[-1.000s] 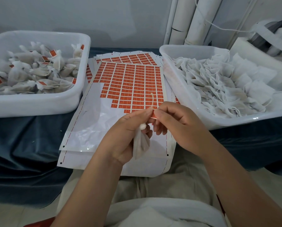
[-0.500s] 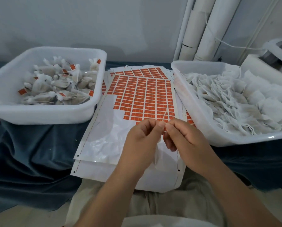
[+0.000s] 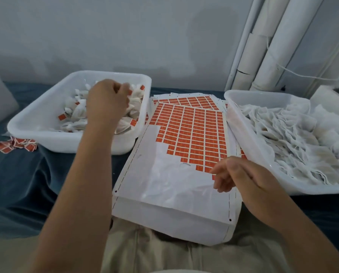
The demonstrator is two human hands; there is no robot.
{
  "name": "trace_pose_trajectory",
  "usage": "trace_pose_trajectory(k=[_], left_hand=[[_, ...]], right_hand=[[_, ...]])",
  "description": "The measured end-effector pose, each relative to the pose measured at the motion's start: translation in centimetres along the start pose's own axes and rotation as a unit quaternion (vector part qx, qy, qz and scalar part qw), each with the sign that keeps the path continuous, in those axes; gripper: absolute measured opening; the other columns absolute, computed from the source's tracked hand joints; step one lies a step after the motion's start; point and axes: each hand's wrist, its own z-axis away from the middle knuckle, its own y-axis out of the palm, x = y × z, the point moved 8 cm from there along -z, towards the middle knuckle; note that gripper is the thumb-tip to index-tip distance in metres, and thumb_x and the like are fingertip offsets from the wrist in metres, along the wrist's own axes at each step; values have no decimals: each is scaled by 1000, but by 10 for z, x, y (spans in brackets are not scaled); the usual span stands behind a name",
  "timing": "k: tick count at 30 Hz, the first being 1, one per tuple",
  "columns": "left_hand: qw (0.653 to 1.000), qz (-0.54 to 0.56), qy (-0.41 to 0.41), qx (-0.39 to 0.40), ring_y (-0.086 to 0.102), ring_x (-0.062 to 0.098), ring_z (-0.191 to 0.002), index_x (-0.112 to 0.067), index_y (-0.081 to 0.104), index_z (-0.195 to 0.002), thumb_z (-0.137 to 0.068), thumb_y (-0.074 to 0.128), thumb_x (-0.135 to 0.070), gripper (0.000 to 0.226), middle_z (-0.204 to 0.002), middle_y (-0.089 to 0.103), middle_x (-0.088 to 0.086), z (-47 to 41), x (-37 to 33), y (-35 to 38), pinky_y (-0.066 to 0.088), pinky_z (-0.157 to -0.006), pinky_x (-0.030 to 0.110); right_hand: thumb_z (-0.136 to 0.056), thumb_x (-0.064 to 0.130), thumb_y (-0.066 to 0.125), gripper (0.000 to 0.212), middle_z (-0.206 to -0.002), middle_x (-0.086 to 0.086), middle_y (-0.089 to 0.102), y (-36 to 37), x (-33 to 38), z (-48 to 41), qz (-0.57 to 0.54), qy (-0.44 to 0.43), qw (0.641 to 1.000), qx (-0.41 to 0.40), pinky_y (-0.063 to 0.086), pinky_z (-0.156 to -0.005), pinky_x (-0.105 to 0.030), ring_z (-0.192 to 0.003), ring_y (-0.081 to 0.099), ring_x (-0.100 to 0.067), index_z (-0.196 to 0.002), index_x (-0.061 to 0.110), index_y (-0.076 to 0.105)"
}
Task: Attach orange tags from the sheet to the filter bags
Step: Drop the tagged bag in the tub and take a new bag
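At 4 o'clock the right hand (image 3: 241,176), fingers curled, touches an orange tag (image 3: 214,177) on the sheet (image 3: 164,184). I cannot tell if it grips. A quick pull could tear it. At 10 o'clock the left hand (image 3: 107,103) curls over tagged filter bags (image 3: 76,113). I cannot tell if it holds one.

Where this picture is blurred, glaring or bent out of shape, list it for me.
Head view: the left hand is smeared by motion over the left white plastic tub; head view: the crumpled glossy white backing of the orange tag sheet throws pale glare; head view: the white pipes lean from wide-angle distortion; head view: light is dim and soft.
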Motion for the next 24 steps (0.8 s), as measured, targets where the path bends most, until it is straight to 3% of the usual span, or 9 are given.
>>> trace_pose_trajectory(k=[2,4,6,8,11,14,16,21,24], left_hand=[[988,-132,-36,78,68,36,-90,-4,70,-86,-104,49,-31,39,-77,68,10,-16,27,15,49,-78,40],[965,-206,-66,147,63,39,-95,4,68,-101,-106,44,-26,39,-89,67,19,-16,46,28,47,-83,44],[965,-216,-42,141,61,37,-95,2,68,-115,-106,42,-24,38,-97,67,21,-15,46,27,48,-88,46],[986,-152,5,67,63,33,-98,-10,73,-115,-103,47,-30,35,-104,72,13,-10,32,12,48,-88,43],[998,-5,54,-28,62,11,-87,-22,76,-110,-99,54,-41,31,-99,74,-9,13,2,-13,46,-80,31],[990,115,80,-18,65,0,-71,-29,76,-96,-98,58,-46,25,-77,71,-21,52,-32,-19,45,-64,12],[981,168,93,3,66,-7,-69,-33,72,-86,-101,60,-43,22,-75,70,-27,82,-51,-19,43,-56,2],[962,237,94,102,71,0,-75,-34,71,-85,-94,57,-54,27,-80,73,-24,139,-65,3,49,-55,6],[954,248,75,153,72,5,-78,-35,72,-84,-89,55,-57,28,-81,74,-20,159,-60,20,54,-58,15]], right_hand=[[-101,57,42,30,-87,10,75,-18,9,2,27,-14,999,-36,56,-74,-15,-84,73,-9,-97,44,69],[-94,62,48,28,-88,13,75,-49,10,5,62,-9,992,-114,58,-68,-16,-82,72,-3,-99,44,69],[-91,62,55,25,-90,19,75,-91,2,11,100,17,970,-223,54,-67,-19,-83,71,2,-101,44,69],[-94,52,66,9,-94,22,74,-129,-18,17,160,64,942,-287,49,-74,-27,-87,68,4,-98,44,69],[-94,46,70,1,-100,20,71,-151,-56,8,294,180,916,-205,48,-80,-36,-93,64,-3,-93,45,69],[-91,48,72,14,-106,16,72,-145,-83,-2,366,267,888,-77,50,-84,-37,-94,64,-11,-102,40,75],[-93,44,71,9,-103,16,73,-139,-88,-7,396,285,873,-28,51,-81,-35,-89,63,-8,-98,40,77],[-89,58,69,27,-83,11,74,-150,-78,-1,401,296,866,-35,54,-78,-36,-81,66,-12,-73,38,77],[-94,41,69,33,-74,-4,71,-154,-77,4,441,304,844,-18,51,-70,-41,-72,65,-20,-69,20,73]])
